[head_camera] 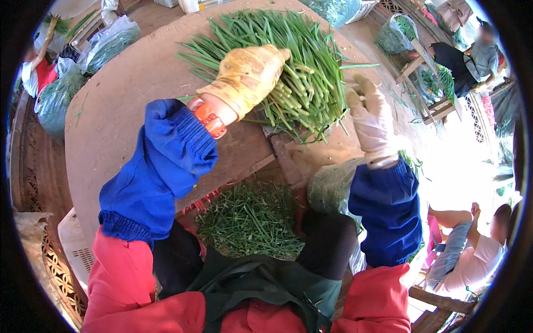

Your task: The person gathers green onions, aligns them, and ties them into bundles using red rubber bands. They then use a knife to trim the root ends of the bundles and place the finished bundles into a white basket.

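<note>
A large heap of green stalks with long flat leaves, like garlic chives (308,87), lies on a round wooden table (125,87), cut ends towards me. My left hand (254,75), in a stained yellowish glove, rests on the left side of the heap; its fingertips reach the stalks, and whether it grips any is hidden. Right of the heap, my right hand (370,110) is raised in a pale glove, fingers somewhat apart, with nothing seen in it. Blue sleeve covers are on both forearms. Loose green trimmings (250,220) fill the space below the table edge, between my knees.
A plastic bag of greens (333,187) stands by my right knee. More bagged greens (108,41) are at the far left. A white plastic crate (75,245) is at lower left. People (479,66) sit at the right and far left, apart from my hands.
</note>
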Tool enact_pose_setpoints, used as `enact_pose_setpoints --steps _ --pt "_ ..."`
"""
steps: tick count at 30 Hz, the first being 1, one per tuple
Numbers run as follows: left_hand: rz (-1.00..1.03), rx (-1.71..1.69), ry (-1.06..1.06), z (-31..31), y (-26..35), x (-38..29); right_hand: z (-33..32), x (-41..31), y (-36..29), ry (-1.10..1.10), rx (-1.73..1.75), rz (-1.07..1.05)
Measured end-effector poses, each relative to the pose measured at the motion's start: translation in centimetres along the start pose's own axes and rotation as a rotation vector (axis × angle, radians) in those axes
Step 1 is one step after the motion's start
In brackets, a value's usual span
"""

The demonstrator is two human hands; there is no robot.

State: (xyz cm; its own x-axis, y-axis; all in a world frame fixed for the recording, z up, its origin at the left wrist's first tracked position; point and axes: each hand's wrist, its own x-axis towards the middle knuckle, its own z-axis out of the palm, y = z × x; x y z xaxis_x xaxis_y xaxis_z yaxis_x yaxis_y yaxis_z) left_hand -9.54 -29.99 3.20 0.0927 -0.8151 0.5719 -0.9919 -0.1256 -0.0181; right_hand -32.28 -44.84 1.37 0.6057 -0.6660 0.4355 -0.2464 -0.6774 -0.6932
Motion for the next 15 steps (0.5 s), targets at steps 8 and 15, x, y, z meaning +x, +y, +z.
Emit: enact_pose_setpoints --steps 8,15 --pt "-0.182 -0.546 -0.073 -1.6 -1.5 -1.7 -4.9 2.4 8.2 0.148 0.464 0.566" --pt "-1.013 -0.905 -0.007 -5.8 -11.7 -10.1 -3.9 9.6 13.9 -0.225 0.195 0.944"
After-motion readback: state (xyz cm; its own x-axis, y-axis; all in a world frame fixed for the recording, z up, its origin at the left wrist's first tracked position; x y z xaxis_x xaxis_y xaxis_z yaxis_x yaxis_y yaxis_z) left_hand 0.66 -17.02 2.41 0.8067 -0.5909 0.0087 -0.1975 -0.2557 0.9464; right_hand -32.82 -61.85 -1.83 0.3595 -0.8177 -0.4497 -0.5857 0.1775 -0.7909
